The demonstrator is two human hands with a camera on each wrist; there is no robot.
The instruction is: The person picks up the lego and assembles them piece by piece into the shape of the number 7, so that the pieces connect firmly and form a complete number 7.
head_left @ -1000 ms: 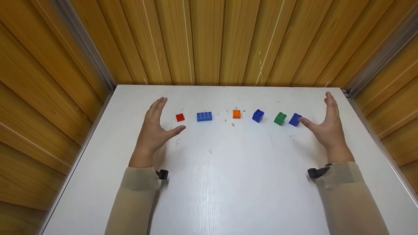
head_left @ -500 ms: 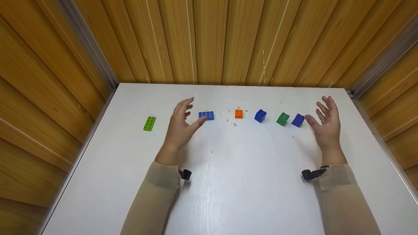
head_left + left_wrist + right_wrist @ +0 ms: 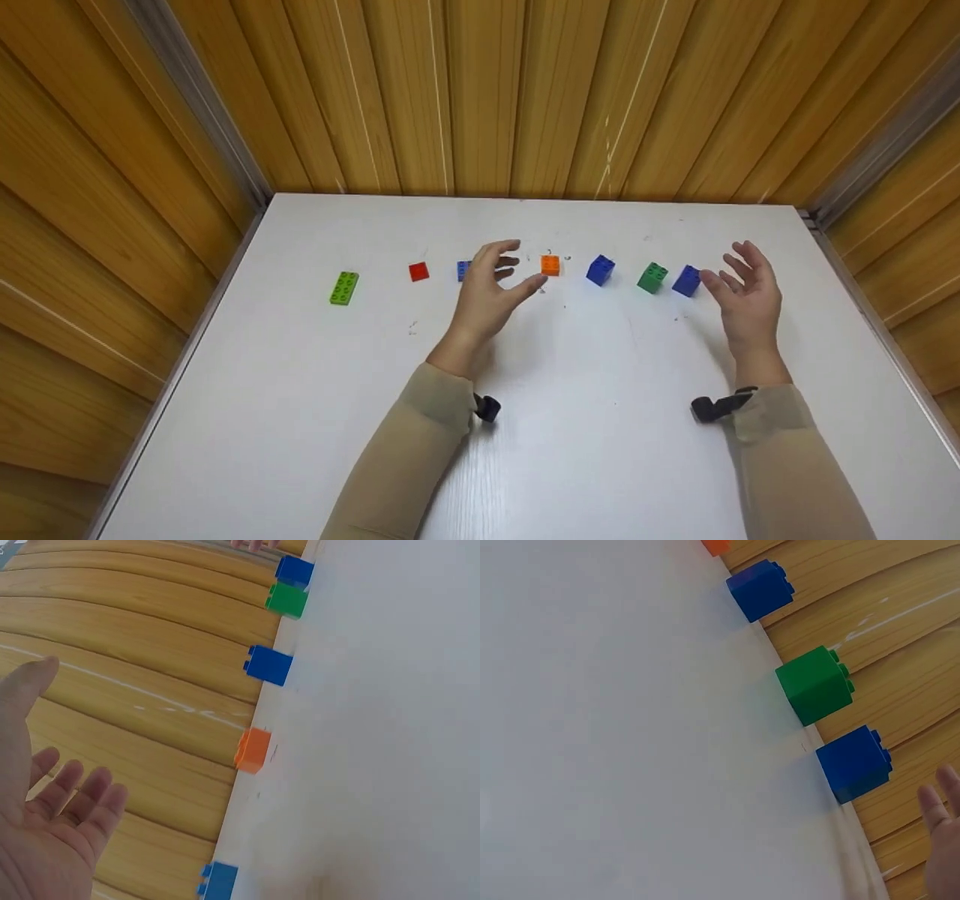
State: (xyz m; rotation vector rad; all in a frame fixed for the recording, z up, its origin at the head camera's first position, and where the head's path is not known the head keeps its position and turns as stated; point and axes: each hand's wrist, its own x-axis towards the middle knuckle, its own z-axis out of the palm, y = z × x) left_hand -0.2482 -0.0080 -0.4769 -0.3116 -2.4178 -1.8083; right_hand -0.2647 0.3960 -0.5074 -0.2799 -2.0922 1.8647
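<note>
My left hand hovers above the table, thumb and fingers spread apart around nothing. It partly hides a light blue brick behind it, and its thumb tip appears close to an orange brick. Bare palm and loose fingers show in the left wrist view. To the right, my right hand is raised with relaxed fingers, holding nothing. Its thumb overlaps the edge of a dark blue brick in the head view; the right wrist view shows the fingers apart from that brick. A green brick stands just left of it.
Another dark blue brick stands between the orange and green ones. Farther left lie a flat red brick and a long lime-green brick. All rest in a row on a white table, with wood-patterned walls around it.
My left hand has swept rightward along the row, uncovering the lime-green and red bricks and now covering part of the light blue one. My right hand's fingers have relaxed slightly. The bricks stay put.
</note>
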